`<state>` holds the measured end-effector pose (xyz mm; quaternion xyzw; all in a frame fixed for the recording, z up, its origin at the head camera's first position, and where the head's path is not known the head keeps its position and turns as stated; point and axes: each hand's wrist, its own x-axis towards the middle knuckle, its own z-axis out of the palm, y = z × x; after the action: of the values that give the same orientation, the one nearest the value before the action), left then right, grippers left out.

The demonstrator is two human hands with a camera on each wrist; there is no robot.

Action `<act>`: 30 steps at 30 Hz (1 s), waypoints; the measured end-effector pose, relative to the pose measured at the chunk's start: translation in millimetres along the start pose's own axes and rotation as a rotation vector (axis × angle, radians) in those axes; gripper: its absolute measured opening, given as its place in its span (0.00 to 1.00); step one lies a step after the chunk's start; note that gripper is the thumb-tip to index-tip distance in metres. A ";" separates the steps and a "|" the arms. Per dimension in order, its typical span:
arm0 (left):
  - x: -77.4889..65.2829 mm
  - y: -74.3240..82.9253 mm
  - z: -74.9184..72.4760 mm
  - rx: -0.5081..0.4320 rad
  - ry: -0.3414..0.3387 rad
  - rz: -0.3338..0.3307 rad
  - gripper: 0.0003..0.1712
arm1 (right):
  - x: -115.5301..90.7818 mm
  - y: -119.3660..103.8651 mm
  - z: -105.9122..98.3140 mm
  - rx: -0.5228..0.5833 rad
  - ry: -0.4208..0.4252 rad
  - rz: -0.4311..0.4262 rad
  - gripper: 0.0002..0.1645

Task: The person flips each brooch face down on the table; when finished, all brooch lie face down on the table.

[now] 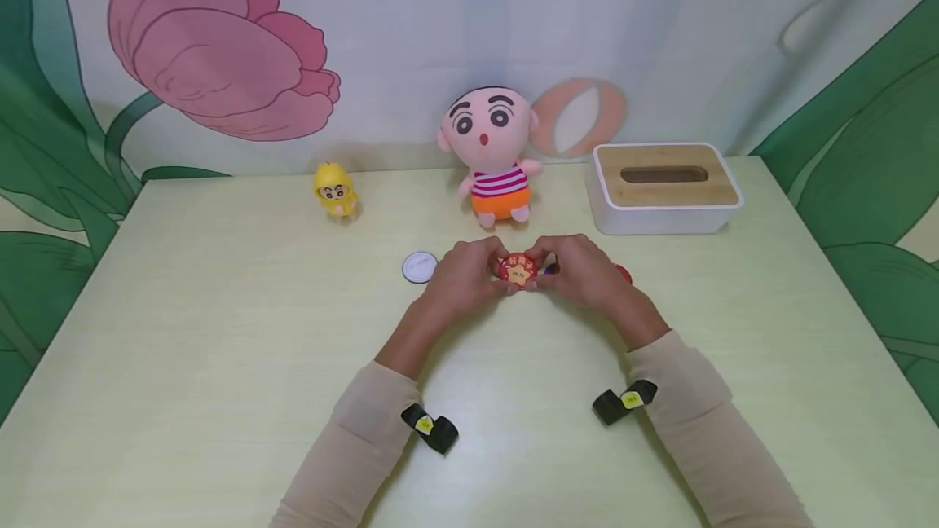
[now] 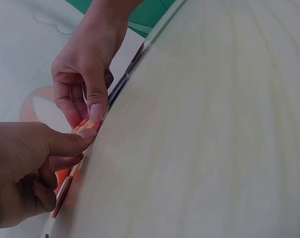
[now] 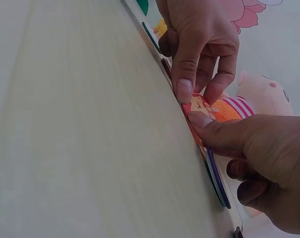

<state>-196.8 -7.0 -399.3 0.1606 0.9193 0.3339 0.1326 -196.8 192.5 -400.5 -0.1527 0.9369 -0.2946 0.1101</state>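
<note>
A round red disc with a yellow star face (image 1: 517, 270) is between my two hands in the head view. My left hand (image 1: 467, 274) pinches its left edge between thumb and fingers, and my right hand (image 1: 579, 269) pinches the right edge. The right wrist view shows both thumbs at the near side of the disc, low over the table. Left of the left hand lies a white round disc (image 1: 420, 267). A purple-edged disc (image 3: 218, 178) lies beside the right hand, partly hidden by it. Another red disc (image 1: 624, 274) shows beyond the right wrist.
Behind the hands sits a plush doll (image 1: 502, 157) in a striped shirt. A small yellow hooded figure (image 1: 337, 190) stands at the back left, and a white tissue box (image 1: 664, 188) with a wooden lid at the back right. A printed curtain (image 1: 411, 39) hangs behind the table (image 1: 242, 332).
</note>
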 end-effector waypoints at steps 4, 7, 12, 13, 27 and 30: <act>0.0 -1.1 -0.3 0.005 0.007 0.004 0.18 | -0.2 -0.4 -0.5 0.008 -0.001 -0.002 0.21; 0.2 -1.9 -0.2 0.017 0.011 0.010 0.18 | -0.7 -0.4 -0.8 0.010 0.001 -0.011 0.21; 0.7 -2.6 -0.5 0.024 0.012 0.011 0.20 | -0.9 -0.7 -1.4 0.002 0.012 -0.027 0.21; 0.6 -2.6 -0.7 0.025 0.011 0.012 0.20 | -1.0 -1.1 -1.6 0.002 0.013 -0.029 0.21; -0.5 -1.5 -2.5 0.016 0.028 0.001 0.17 | -0.6 -2.7 -3.4 0.015 0.012 -0.028 0.21; -0.3 -1.3 -2.2 0.014 0.030 -0.004 0.17 | -1.0 -3.3 -3.6 0.016 0.008 -0.027 0.21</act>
<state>-197.6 -9.3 -398.4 0.1549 0.9238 0.3294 0.1185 -196.2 192.1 -395.5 -0.1630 0.9328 -0.3044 0.1035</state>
